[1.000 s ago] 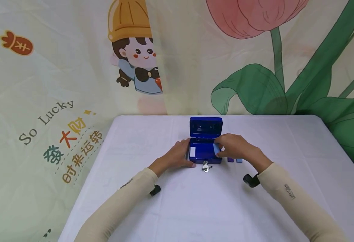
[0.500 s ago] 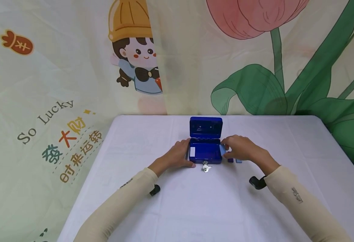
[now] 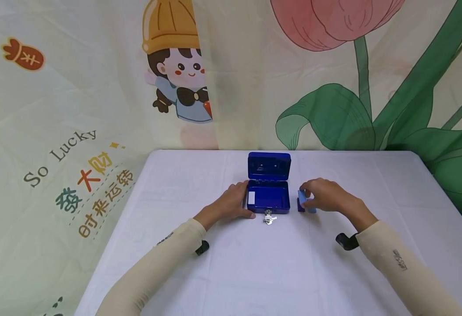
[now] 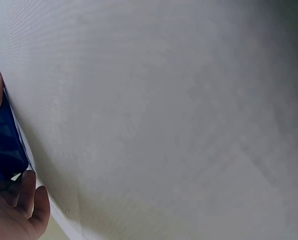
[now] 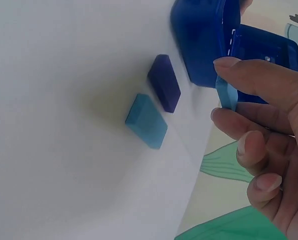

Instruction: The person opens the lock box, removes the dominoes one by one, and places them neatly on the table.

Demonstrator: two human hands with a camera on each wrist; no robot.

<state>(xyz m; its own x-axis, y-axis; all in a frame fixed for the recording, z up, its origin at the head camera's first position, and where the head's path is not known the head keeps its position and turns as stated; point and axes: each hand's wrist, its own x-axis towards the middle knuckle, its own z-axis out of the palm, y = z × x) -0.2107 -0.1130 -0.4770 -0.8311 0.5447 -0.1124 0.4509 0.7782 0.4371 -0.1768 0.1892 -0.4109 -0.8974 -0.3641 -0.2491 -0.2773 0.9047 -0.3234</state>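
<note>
A small blue metal cash box (image 3: 269, 210) stands on the table with its lid (image 3: 269, 166) raised. My left hand (image 3: 232, 202) holds the box's left end, with the thumb by the front corner and the fingers along the side. Keys (image 3: 269, 218) hang from the lock at its front. Just right of the box, my right hand (image 3: 326, 196) pinches a light blue block (image 5: 227, 93) between thumb and index finger, above the table. Beneath it lie a purple block (image 5: 164, 84) and another light blue block (image 5: 146, 121), side by side and slightly apart.
A white cloth covers the table (image 3: 231, 267), whose far edge meets a printed backdrop (image 3: 239, 87). Black wrist mounts (image 3: 347, 241) stick out below both sleeves. A white label (image 3: 251, 198) shows inside the box at the left.
My right hand has carried the light blue block rightward, from inside the box's right end, past its wall, to above the two blocks on the table. My left hand has stayed put.
</note>
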